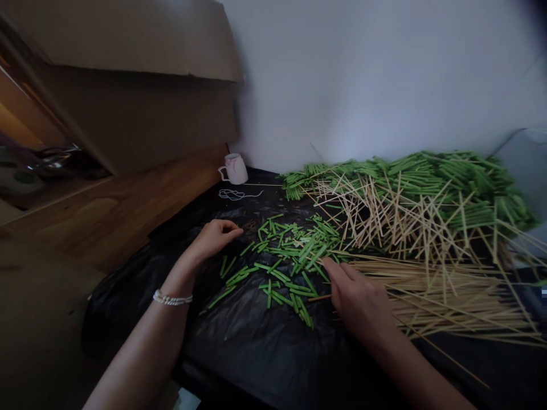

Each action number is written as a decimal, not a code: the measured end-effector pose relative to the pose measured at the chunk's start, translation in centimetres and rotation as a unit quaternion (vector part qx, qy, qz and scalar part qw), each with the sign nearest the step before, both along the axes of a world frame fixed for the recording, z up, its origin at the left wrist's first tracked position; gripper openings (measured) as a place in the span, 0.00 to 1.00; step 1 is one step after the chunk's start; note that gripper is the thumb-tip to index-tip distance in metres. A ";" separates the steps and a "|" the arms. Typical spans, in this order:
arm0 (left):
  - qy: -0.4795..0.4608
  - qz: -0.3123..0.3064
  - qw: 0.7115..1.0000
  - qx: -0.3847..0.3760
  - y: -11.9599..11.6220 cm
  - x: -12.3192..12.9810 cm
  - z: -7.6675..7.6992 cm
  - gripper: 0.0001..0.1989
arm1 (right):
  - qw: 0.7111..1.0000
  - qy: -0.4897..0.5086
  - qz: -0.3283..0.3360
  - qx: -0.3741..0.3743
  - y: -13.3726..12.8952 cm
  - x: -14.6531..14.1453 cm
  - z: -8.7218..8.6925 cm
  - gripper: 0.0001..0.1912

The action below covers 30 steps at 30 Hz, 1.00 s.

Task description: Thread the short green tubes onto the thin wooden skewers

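Note:
My left hand [217,238] is at the centre left, with thumb and fingertips pinched together. Whatever may be between them is too small to tell. Just beyond those fingertips lies a small tangle of thin brown loops [248,226]. Cut green stem pieces [273,273] are scattered between my hands. My right hand [359,296] is closed, its fingers curled down at the right edge of the scattered pieces. A thin brown stick [319,298] pokes out beside its thumb; the grip itself is hidden. Long thin wooden sticks [453,302] lie in a pile to the right of that hand.
Green stems [427,176] are heaped along the white wall [384,74], with loose pale sticks [384,216] crossed before them. A white mug [236,169] and white string [233,195] are at the back. Black plastic [265,347] covers the surface; a cardboard box [141,114] stands left.

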<state>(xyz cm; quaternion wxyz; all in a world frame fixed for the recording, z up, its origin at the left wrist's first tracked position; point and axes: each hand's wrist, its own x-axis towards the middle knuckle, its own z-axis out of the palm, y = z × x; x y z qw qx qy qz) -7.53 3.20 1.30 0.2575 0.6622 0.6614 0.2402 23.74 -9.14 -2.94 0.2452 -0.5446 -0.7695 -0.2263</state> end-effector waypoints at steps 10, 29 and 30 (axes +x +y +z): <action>0.188 -0.046 0.980 -0.037 -3.9 -2.6 -1.3 0.17 | 1.000 0.002 0.003 -0.012 0.2 0.1 -0.4 0.17; 0.144 -0.010 0.988 0.057 -1.4 -3.4 -1.6 0.14 | 1.000 0.004 0.007 -0.021 0.2 0.1 -0.5 0.17; 0.128 -0.026 0.990 0.055 -1.4 -3.0 -1.3 0.15 | 1.000 0.004 0.010 -0.024 0.3 0.1 -0.5 0.17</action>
